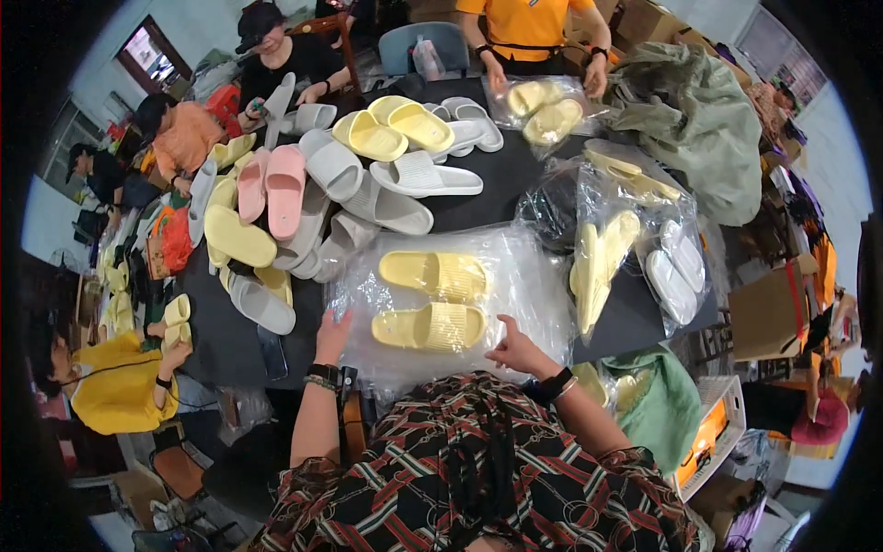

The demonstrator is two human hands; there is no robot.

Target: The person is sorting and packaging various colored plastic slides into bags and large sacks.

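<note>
- Busy workroom, black table [207,340]. Hands?
- Right hand [517,350]: index out, pointing left, other fingers loosely bent, nothing visible in grip. Left hand [332,339]: at the left edge of the clear bag [533,285], fingers pointing away from the body. Can't tell if it's pinching film or just resting.
- Where's the pair?
- Yellow slippers [428,325] sit between the hands, slightly farther out. Glare over them, so probably inside the bag.
- Axis?
- Both run left-right, toes right, one just beyond the other.
- Nearer hand?
- Right, marginally: index tip just beside the near slipper's toe. I'd judge that toe-end gap is what matters.
- Arms?
- Left forearm nearly straight out from the body, right one angled in leftward.
- Farther out?
- Mixed-colour slipper heap [395,213] beyond and left, bagged slippers [602,267] right, orange-shirted worker [529,28] across.
</note>
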